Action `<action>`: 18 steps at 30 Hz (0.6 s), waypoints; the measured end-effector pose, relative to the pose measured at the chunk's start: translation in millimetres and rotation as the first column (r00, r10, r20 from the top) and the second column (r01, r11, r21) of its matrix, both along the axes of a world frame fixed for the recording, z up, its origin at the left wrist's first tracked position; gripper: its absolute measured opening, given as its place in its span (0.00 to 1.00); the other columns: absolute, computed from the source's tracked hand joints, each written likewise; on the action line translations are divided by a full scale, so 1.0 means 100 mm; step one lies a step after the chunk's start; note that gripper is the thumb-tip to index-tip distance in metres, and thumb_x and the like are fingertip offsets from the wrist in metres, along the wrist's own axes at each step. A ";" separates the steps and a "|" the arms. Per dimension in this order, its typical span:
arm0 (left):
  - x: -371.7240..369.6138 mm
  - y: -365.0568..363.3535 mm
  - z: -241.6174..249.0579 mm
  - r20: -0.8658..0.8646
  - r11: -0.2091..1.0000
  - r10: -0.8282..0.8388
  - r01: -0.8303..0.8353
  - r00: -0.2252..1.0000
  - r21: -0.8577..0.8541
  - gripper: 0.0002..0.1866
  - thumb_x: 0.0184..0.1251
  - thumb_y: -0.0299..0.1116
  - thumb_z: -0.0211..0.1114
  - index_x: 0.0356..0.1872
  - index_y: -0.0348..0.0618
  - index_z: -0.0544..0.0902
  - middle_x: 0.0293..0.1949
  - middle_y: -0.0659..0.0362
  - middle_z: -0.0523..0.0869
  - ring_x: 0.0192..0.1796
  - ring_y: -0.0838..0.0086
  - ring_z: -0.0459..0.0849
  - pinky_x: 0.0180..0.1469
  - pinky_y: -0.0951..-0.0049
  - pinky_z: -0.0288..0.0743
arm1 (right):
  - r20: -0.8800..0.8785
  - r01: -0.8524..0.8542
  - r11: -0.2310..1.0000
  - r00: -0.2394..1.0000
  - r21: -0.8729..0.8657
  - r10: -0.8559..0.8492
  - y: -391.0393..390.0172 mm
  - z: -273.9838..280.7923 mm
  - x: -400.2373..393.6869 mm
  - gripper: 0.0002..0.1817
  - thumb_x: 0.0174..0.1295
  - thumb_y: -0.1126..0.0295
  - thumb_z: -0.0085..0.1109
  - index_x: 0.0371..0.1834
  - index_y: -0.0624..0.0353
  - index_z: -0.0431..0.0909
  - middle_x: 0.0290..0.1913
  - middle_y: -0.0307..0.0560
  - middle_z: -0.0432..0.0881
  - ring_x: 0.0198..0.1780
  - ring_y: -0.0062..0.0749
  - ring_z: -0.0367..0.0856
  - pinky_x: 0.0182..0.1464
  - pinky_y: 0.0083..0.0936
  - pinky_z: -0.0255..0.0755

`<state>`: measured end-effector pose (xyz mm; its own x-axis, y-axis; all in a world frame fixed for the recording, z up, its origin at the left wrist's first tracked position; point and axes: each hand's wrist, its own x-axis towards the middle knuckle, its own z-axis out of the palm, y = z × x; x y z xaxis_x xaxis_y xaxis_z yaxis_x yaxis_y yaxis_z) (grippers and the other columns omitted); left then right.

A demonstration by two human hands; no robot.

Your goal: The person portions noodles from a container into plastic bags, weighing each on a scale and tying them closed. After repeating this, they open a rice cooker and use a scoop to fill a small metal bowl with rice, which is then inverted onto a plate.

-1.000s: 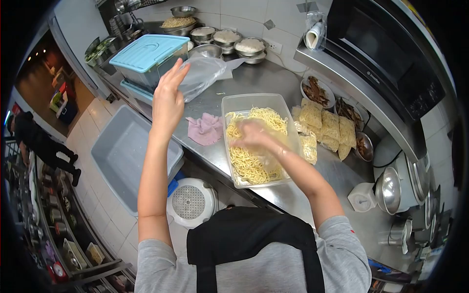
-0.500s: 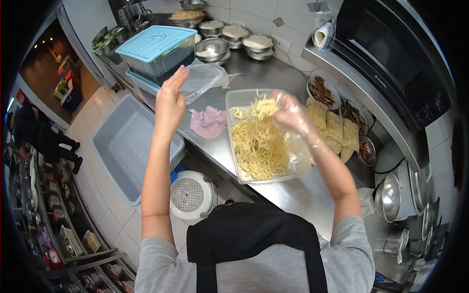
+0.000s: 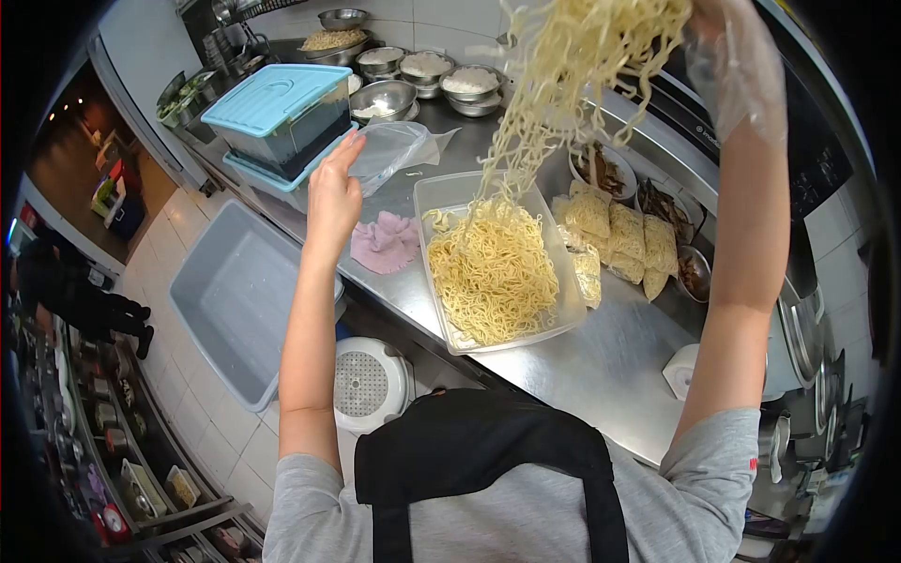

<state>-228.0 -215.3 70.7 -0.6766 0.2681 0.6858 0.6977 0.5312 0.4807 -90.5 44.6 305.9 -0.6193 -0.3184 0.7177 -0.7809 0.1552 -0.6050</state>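
Note:
My right hand, in a clear plastic glove, is raised high at the upper right. Its fingers grip a large bunch of noodles, whose strands hang towards the plastic container. More yellow noodles lie loose inside that container. At the left, my left hand is held up with fingers extended along the edge of a clear plastic bag. It appears to pinch this bag, though the thumb is hidden. A pink cloth lies on the counter between this hand and the container.
Several bagged noodle portions sit right of the container, near bowls of dark food. A blue-lidded box and metal bowls stand behind. Below the counter are a grey tub and white stool. Another person stands far left.
My right hand has risen from just above the container to the upper right, lifting the noodles with it. My left hand stays nearly in place; the view has shifted slightly.

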 end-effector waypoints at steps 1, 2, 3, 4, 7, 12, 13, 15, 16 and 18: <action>-0.03 0.03 -0.02 -0.003 1.000 -0.002 0.002 1.000 -0.001 0.28 0.43 0.12 0.44 0.50 0.31 0.76 0.57 0.46 0.73 0.60 0.55 0.71 0.62 0.65 0.62 | 0.010 0.035 0.999 0.999 -0.025 -0.035 0.03 0.08 0.02 0.22 0.53 0.64 0.59 0.49 0.65 0.72 0.50 0.52 0.76 0.48 0.33 0.78 0.51 0.27 0.73; -0.07 0.07 -0.05 0.003 1.000 0.007 -0.007 1.000 0.000 0.28 0.43 0.12 0.44 0.50 0.31 0.76 0.57 0.46 0.73 0.60 0.55 0.71 0.62 0.65 0.63 | 0.026 0.064 0.997 0.998 -0.044 -0.063 0.03 0.10 0.04 0.22 0.52 0.64 0.60 0.49 0.64 0.72 0.50 0.51 0.76 0.48 0.33 0.78 0.52 0.27 0.73; -0.12 0.11 -0.10 0.010 1.000 0.016 -0.016 1.000 0.001 0.28 0.43 0.12 0.44 0.50 0.31 0.76 0.57 0.46 0.73 0.60 0.55 0.71 0.61 0.64 0.64 | 0.040 0.081 0.995 0.996 -0.049 -0.079 0.03 0.12 0.05 0.23 0.51 0.64 0.60 0.50 0.64 0.72 0.49 0.50 0.76 0.48 0.33 0.77 0.53 0.28 0.72; -0.19 0.17 -0.16 -0.060 0.998 0.046 -0.049 0.997 -0.050 0.26 0.44 0.13 0.45 0.50 0.32 0.76 0.58 0.47 0.73 0.59 0.55 0.72 0.60 0.64 0.66 | 0.062 0.105 0.993 0.993 -0.054 -0.102 0.04 0.12 0.05 0.24 0.50 0.64 0.61 0.50 0.63 0.71 0.49 0.50 0.77 0.49 0.33 0.77 0.53 0.28 0.71; -0.35 0.39 -0.30 -0.071 0.988 0.098 -0.106 0.993 -0.116 0.25 0.47 0.14 0.47 0.50 0.32 0.75 0.59 0.49 0.72 0.57 0.56 0.72 0.59 0.63 0.67 | 0.145 0.179 0.981 0.975 -0.074 -0.166 0.08 0.03 0.02 0.26 0.48 0.64 0.63 0.51 0.61 0.71 0.47 0.48 0.77 0.49 0.33 0.76 0.55 0.29 0.70; -0.44 0.58 -0.40 -0.077 0.985 0.057 -0.068 0.995 -0.160 0.23 0.48 0.14 0.50 0.50 0.33 0.75 0.59 0.50 0.72 0.56 0.56 0.73 0.57 0.62 0.70 | 0.346 0.282 0.952 0.910 -0.117 -0.227 0.22 -0.87 -0.07 0.28 0.45 0.66 0.64 0.52 0.59 0.70 0.45 0.44 0.78 0.49 0.32 0.76 0.56 0.31 0.69; -0.42 0.58 -0.39 -0.076 0.984 0.056 -0.067 0.996 -0.163 0.23 0.48 0.14 0.50 0.50 0.33 0.75 0.59 0.50 0.72 0.56 0.56 0.73 0.57 0.62 0.70 | 0.335 0.248 0.955 0.924 -0.161 -0.183 0.27 -1.25 -0.15 0.26 0.46 0.68 0.63 0.52 0.59 0.71 0.45 0.44 0.78 0.48 0.31 0.76 0.55 0.30 0.70; -0.36 0.57 -0.34 0.025 0.987 0.014 -0.009 1.000 -0.163 0.25 0.49 0.15 0.47 0.52 0.31 0.74 0.59 0.48 0.71 0.61 0.56 0.69 0.63 0.63 0.61 | 0.448 0.338 0.931 0.859 -0.136 -0.246 0.31 -1.92 -0.35 0.29 0.48 0.70 0.66 0.56 0.60 0.68 0.50 0.50 0.77 0.49 0.32 0.78 0.53 0.24 0.72; -0.33 0.56 -0.33 0.027 0.986 0.015 -0.010 1.000 -0.166 0.25 0.49 0.15 0.47 0.52 0.31 0.74 0.59 0.48 0.71 0.61 0.56 0.69 0.63 0.63 0.61 | 0.386 0.356 0.929 0.875 -0.105 -0.292 0.35 -2.27 -0.41 0.29 0.49 0.69 0.66 0.56 0.60 0.68 0.49 0.49 0.77 0.49 0.31 0.78 0.51 0.23 0.73; -0.28 0.53 -0.30 0.033 0.988 -0.001 0.006 0.999 -0.154 0.25 0.49 0.15 0.47 0.52 0.31 0.74 0.60 0.49 0.71 0.61 0.56 0.69 0.63 0.63 0.61 | 0.420 0.390 0.911 0.810 0.133 -0.408 0.38 -2.87 -0.45 0.31 0.50 0.63 0.65 0.58 0.60 0.66 0.52 0.48 0.76 0.53 0.34 0.75 0.55 0.29 0.69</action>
<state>-255.9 -162.3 40.9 -0.6968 0.3713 0.6136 0.6850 0.5982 0.4159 -135.9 82.1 19.0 -0.9398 0.0029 0.3418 -0.3080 0.4265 -0.8504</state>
